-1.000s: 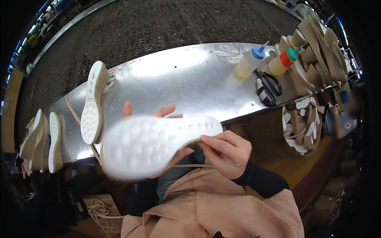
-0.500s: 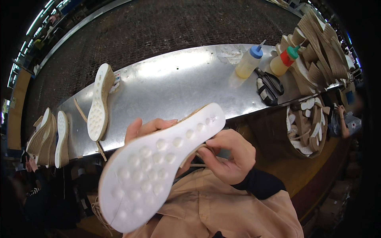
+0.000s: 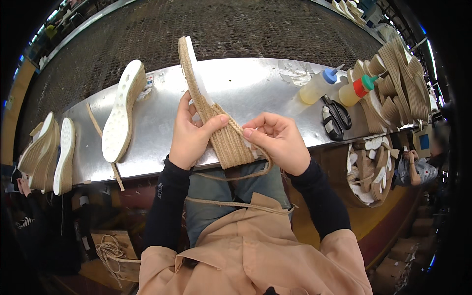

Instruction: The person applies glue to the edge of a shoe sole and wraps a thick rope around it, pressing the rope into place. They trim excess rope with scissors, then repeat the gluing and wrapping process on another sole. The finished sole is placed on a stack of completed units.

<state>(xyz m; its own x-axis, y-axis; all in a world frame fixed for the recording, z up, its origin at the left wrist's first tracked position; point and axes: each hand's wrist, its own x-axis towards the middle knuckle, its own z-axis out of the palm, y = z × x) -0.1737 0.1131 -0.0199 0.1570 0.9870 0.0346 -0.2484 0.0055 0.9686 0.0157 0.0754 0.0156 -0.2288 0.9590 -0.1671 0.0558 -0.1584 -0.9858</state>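
A wedge shoe sole (image 3: 227,146), white on its flat face and wrapped in tan jute rope on its side, is tilted up over the front of the metal table. My left hand (image 3: 189,135) is closed around its middle, the thumb lying on the jute side. At the sole's right edge, my right hand (image 3: 279,141) pinches a tan braided cord (image 3: 231,119) that runs along the rim. From there the cord's loose length loops below the heel and hangs across my lap. The fingertips of my right hand partly hide the cord.
White-and-jute soles (image 3: 123,115) stand at the left of the metal table (image 3: 162,93). To the right are a blue-capped bottle (image 3: 317,88), a green-capped bottle (image 3: 355,92), black scissors (image 3: 337,118) and piled wedges (image 3: 400,81). A basket (image 3: 368,199) holds more soles; other people are at both sides.
The sole has swung from its white dimpled face toward me to its jute side, toe pointing away. It has moved forward over the table, and both hands went with it.
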